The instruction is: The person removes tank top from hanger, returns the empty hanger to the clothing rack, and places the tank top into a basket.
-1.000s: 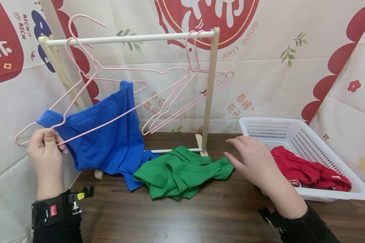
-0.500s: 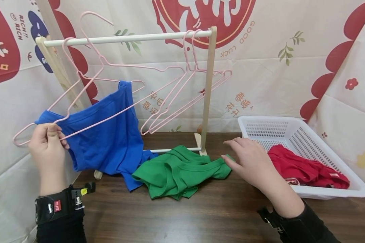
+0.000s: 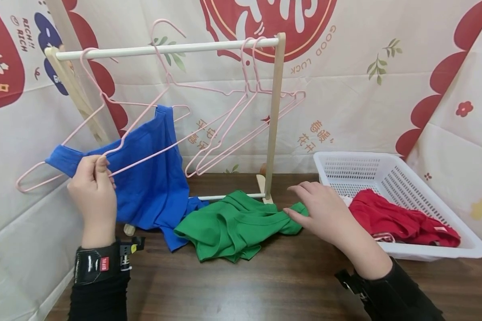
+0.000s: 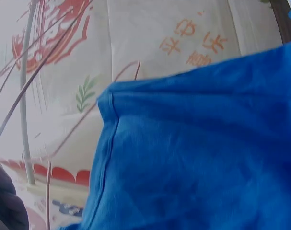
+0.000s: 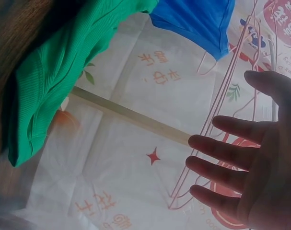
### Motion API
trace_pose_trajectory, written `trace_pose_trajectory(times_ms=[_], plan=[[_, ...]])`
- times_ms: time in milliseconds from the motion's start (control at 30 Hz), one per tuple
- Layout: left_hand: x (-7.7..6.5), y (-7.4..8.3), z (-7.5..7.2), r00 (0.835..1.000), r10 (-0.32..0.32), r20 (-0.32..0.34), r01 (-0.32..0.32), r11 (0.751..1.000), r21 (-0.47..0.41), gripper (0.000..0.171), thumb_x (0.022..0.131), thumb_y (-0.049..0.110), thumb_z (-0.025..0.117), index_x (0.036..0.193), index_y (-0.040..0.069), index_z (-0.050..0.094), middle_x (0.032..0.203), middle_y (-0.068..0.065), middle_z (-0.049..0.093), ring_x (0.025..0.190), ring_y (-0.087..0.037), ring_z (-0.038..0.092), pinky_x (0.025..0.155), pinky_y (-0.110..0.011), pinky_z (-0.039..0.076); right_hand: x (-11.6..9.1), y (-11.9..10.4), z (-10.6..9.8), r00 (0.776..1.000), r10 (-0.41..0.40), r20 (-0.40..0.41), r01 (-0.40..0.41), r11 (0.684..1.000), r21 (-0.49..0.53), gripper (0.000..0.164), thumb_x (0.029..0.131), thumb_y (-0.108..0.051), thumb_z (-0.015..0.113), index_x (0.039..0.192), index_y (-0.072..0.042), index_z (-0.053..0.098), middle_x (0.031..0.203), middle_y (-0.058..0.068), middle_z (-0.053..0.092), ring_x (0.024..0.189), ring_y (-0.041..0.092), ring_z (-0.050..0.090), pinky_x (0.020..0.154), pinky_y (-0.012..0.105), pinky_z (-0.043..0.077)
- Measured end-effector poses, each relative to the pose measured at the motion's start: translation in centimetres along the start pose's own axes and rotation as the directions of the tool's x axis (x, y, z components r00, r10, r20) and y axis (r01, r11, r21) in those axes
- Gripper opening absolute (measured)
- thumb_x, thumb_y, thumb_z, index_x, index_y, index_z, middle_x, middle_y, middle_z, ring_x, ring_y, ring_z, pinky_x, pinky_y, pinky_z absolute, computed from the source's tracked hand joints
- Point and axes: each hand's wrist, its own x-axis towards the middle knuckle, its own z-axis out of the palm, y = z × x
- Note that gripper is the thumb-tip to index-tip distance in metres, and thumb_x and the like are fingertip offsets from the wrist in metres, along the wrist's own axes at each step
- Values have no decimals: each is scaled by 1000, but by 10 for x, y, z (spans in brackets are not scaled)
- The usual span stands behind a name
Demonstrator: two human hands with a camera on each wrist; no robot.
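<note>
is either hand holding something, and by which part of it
The left hand pinches a pink hanger by its left end; the right hand holds nothing.

The left hand (image 3: 94,189) pinches 1 thin pink hanger (image 3: 168,78) near a bottom corner. The hanger is bare and tilted, with its hook up above the white bar (image 3: 136,51). Behind it, a blue top (image 3: 150,171) hangs on another pink hanger (image 3: 82,125). It droops, and its low end lies on the brown table (image 3: 241,290). A green cloth (image 3: 229,229) sits in a crumpled heap by the blue end. The right hand (image 3: 325,214) is at its side, but touching is hard to tell.
</note>
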Motion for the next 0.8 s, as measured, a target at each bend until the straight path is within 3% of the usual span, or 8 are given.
trace_pose_trajectory(times_ms=[233, 567, 800], plan=[[-2, 13, 15, 1000, 7, 13, -7, 1000, -21, 29, 93, 27, 48, 86, 1, 58, 66, -8, 54, 55, -6, 46, 52, -12, 36, 8, -1, 2, 1000, 0, 10, 1, 1000, -2, 49, 79, -47, 61, 113, -13, 55, 104, 5, 59, 93, 22, 53, 74, 43, 49], [-4, 25, 30, 999, 12, 33, -13, 999, 47, 37, 94, 35, 44, 88, 1, 57, 65, -12, 54, 56, -13, 47, 51, -19, 34, 15, -6, 4, 999, 18, 34, -18, 1000, -4, 49, 79, -46, 62, 113, -12, 55, 105, 6, 59, 94, 23, 52, 73, 43, 49], [-7, 32, 44, 997, 59, 45, -61, 997, 42, 36, 94, 34, 44, 88, 1, 58, 63, -12, 53, 54, -18, 46, 48, -29, 33, 17, -8, 5, 999, 8, 47, -7, 1000, -20, 49, 80, -48, 59, 113, -12, 55, 106, 6, 58, 94, 23, 52, 75, 43, 49]])
